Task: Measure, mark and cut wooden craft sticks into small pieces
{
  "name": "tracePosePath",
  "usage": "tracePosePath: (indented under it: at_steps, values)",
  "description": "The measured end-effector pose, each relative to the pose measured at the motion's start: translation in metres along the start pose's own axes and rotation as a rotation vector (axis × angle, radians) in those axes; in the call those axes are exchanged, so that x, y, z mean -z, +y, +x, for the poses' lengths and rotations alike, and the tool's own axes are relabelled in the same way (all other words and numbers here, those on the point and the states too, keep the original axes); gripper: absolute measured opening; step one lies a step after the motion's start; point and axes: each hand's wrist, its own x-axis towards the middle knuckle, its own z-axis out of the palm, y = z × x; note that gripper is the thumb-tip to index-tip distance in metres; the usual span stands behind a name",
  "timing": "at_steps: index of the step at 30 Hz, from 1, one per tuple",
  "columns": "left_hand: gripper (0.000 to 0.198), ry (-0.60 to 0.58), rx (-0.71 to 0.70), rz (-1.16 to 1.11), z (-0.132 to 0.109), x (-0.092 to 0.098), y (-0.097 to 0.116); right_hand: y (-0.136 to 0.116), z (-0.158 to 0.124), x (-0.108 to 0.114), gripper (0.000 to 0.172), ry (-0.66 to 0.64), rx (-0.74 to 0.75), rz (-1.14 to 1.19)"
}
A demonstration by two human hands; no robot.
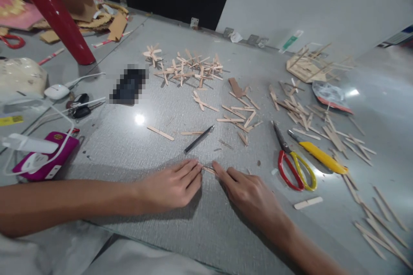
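A short wooden craft stick [209, 170] spans the gap between my two hands, low over the grey table. My left hand [177, 182] is closed with its fingertips pinching the stick's left end. At the other end, the fingers of my right hand [243, 187] are closed on it, and much of the stick is hidden. Just beyond lies a dark pen [199, 139], slanting across the table. Two more craft sticks, one at the left [160, 133] and one partly behind the pen [190, 133], lie flat nearby.
Scissors [292, 163] and a yellow utility knife [322, 157] lie right of my hands. Star-shaped stick assemblies [189, 68] stand farther back. Loose sticks [380, 227] cover the right side. A red flask [60, 21], a phone [129, 87] and a purple power bank [48, 154] are at left.
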Motion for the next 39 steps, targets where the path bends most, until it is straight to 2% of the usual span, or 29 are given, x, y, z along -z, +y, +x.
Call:
tracePosePath:
  at_steps: [9,15,31,39]
  values:
    - [0.026,-0.011,-0.009,0.018,-0.001,0.000,0.000,0.001,0.000,0.000,0.042,-0.022,-0.006,-0.003]
    - [0.026,0.007,0.008,-0.005,-0.002,-0.003,0.001,0.001,-0.001,-0.001,0.048,-0.050,-0.022,0.013]
    - [0.027,-0.003,0.013,-0.011,-0.002,-0.003,0.000,0.002,-0.001,-0.001,0.047,-0.033,-0.012,0.017]
    - [0.027,-0.022,0.001,-0.009,-0.003,-0.002,0.000,-0.010,0.007,0.012,0.044,-0.030,0.003,-0.112]
